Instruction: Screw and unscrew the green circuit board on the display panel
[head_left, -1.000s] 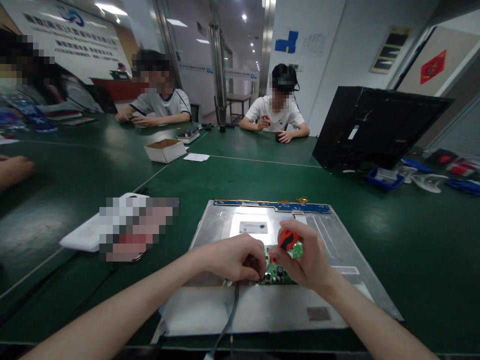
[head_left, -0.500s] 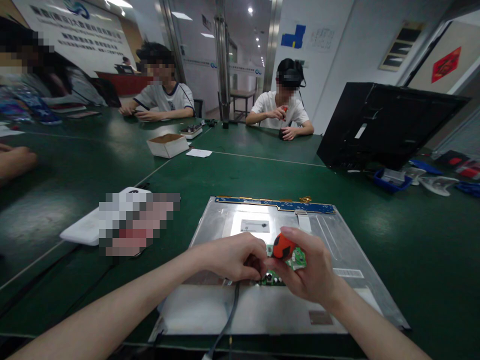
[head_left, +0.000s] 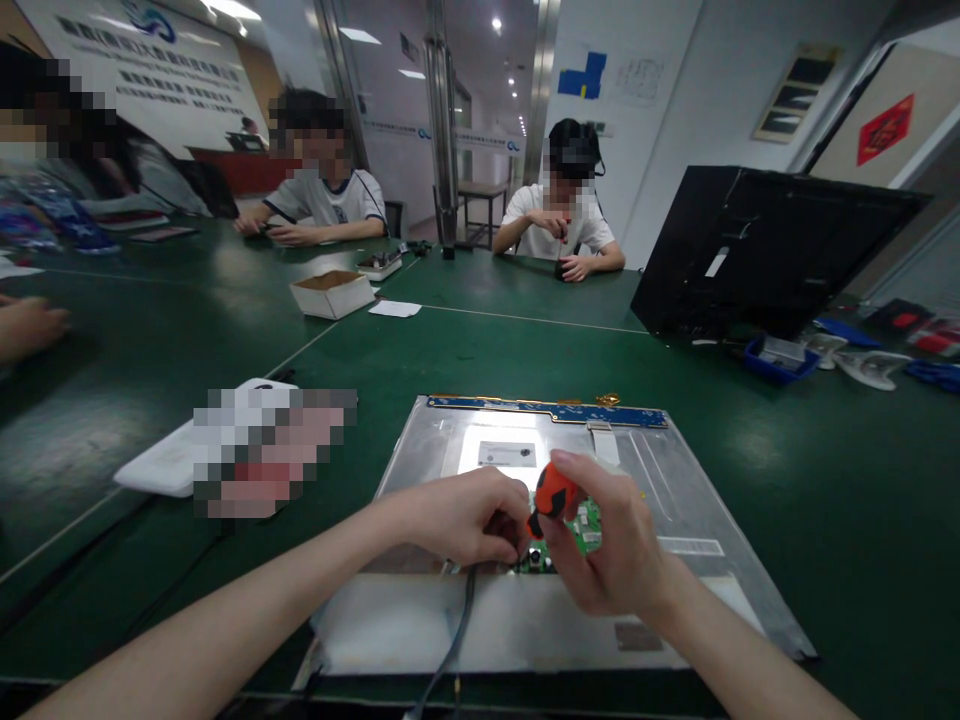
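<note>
My right hand (head_left: 611,535) grips the orange-and-black handle of a screwdriver (head_left: 553,490) between thumb and fingers; it slants down to the left and its tip is hidden. My left hand (head_left: 476,515) is closed just beside it, fingertips pinched low at the board's edge; whatever they hold is hidden. Under both hands is a green circuit board (head_left: 590,527), partly covered. It sits on the metal back of a flat display panel (head_left: 667,480), which lies on the table. A dark cable (head_left: 459,635) runs from below my left hand toward the near edge.
A blue circuit strip (head_left: 607,415) lines the panel's far edge. Left of the panel lies a white device (head_left: 161,465), partly blurred. A white box (head_left: 334,295) and a black monitor housing (head_left: 772,255) stand farther back on the green table (head_left: 495,350). Several people sit around it.
The screwdriver handle has tilted and shifted slightly left, and the fingers of my right hand have changed their hold on it. My left hand stays nearly in place.
</note>
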